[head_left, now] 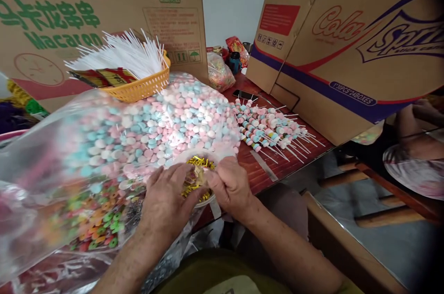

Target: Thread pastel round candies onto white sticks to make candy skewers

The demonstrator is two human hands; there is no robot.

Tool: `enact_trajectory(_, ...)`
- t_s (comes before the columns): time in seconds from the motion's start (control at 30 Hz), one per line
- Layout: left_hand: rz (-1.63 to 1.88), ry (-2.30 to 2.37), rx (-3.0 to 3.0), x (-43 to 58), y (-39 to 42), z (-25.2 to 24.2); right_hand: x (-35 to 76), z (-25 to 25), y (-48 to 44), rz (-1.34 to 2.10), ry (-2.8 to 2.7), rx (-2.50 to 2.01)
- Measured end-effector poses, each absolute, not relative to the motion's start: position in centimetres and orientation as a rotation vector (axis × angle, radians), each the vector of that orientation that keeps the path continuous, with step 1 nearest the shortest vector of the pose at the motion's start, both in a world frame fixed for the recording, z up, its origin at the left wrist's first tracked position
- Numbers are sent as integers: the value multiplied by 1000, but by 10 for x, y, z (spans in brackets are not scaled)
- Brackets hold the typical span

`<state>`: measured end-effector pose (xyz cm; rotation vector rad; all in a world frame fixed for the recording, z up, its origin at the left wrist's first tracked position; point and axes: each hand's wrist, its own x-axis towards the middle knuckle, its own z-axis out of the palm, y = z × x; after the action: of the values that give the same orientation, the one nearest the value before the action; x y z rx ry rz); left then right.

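A white bowl of gold twist ties stands at the table's front edge. Over it, a small clear plastic wrapper lies between my two hands; what it contains is hard to make out. My left hand curls around the wrapper's left side, thumb low and fingers bent. Closed in a pinch, my right hand grips the wrapper's right end. Behind the bowl rests a big clear bag of pink, blue and white candies. Colourful ring candies lie in plastic at the left.
A yellow basket of white sticks sits on the candy bag. Skewered candies lie on the red table at right, near a phone. Cardboard boxes rise behind and at right. Another person's arm shows far right.
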<state>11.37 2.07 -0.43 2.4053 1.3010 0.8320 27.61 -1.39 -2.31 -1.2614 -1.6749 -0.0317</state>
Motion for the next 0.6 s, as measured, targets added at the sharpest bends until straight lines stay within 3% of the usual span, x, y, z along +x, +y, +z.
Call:
enact_trajectory(0.1,785,1106,2122,120,18,-9,283,-20,-13,74,-1670,-1211)
enact_trajectory(0.3,449,775,2108,108,41,-5,305,-25,-10,1161,-1354,-1031)
enact_trajectory(0.37,372,793,2240,106,47,4,304,-30,-9,1157,-1249,-1051)
enact_trajectory(0.47,621,1115,2345,112,44,10,297,-37,-8,927,-1219,-1161)
enact_trajectory(0.6,785,1145,1809,129,29,-12,290,-40,-10,761,-1273,-1184)
